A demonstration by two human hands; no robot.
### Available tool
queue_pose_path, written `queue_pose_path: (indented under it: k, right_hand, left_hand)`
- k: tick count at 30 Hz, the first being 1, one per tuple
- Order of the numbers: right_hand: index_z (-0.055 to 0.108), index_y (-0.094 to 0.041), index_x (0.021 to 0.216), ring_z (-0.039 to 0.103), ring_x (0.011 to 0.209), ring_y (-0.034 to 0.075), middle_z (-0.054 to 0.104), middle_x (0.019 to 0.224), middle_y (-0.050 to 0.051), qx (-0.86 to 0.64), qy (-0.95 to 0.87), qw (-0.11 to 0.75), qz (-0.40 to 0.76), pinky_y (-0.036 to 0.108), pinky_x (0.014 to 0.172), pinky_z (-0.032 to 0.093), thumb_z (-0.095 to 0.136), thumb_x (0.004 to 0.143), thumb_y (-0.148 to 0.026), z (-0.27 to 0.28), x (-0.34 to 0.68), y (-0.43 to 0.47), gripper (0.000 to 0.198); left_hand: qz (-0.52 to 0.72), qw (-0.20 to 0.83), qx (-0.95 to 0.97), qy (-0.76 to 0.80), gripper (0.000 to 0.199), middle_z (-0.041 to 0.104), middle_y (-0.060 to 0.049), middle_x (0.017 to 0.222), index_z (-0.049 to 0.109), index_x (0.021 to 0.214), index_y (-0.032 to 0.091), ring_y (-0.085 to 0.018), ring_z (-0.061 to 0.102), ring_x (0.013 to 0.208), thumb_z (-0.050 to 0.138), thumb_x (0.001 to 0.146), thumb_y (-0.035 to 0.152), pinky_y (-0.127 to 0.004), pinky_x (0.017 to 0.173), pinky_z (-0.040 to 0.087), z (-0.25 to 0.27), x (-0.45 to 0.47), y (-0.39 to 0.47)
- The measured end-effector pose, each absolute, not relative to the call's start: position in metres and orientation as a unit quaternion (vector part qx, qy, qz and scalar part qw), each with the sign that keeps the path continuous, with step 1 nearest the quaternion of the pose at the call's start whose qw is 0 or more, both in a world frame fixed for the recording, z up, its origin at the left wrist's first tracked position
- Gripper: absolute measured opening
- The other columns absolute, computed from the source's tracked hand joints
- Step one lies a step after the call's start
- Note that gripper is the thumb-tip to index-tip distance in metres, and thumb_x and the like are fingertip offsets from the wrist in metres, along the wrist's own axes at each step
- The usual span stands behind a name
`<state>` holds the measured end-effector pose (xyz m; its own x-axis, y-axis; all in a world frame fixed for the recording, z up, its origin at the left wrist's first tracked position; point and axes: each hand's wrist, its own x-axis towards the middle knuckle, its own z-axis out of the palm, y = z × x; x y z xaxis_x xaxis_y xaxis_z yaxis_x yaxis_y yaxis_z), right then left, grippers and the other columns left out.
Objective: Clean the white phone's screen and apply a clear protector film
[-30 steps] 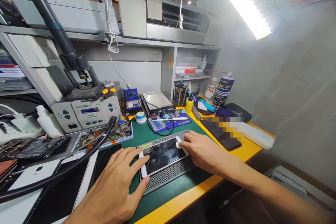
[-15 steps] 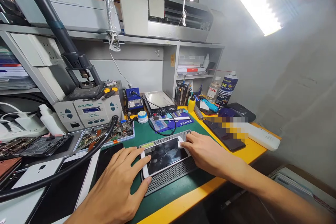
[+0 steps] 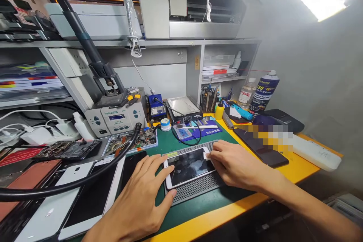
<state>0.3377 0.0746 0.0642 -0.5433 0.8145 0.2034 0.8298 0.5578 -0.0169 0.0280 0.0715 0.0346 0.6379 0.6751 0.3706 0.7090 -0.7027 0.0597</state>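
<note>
A white-framed smartphone (image 3: 185,168) lies screen up on a grey perforated pad (image 3: 195,189), its dark screen showing smeary whitish marks. At the phone's left end is my left hand (image 3: 141,193), fingers spread, with fingertips touching the frame and the thumb over the pad. My right hand (image 3: 235,164) is closed in a pinch at the phone's right end. A small white piece (image 3: 207,155) shows at its fingertips, over the screen's upper right corner; whether it is cloth, paper or a tab I cannot make out.
A thick black hose (image 3: 93,179) arcs across the left, over several phones and tablets. Behind the pad stand a heating plate (image 3: 184,107), a tray of circuit boards (image 3: 147,140) and a rework station (image 3: 119,119). A dark phone (image 3: 261,149) and spray can (image 3: 263,92) are at right.
The camera view has turned left, so the whole bench appears farther right. Both hands stay at the two ends of the smartphone, the right one still pinching the white piece.
</note>
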Motion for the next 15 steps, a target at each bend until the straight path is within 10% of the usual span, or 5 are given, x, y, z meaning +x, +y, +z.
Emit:
queue_pose_path:
  k: [15]
  right_hand:
    - [0.068,-0.017,0.072,0.051,0.068,0.016,0.058,0.069,0.002,-0.424,-0.87,0.246,0.047,0.03,0.064,0.033,0.054,0.083,-0.011,0.053,0.351,0.091,0.019]
  left_hand:
    - [-0.041,-0.086,-0.92,-0.38,0.074,0.031,-0.016,0.169,0.051,0.151,0.036,-0.047,0.026,0.155,0.069,0.084,0.062,-0.077,0.119,0.024,0.069,0.078,0.087]
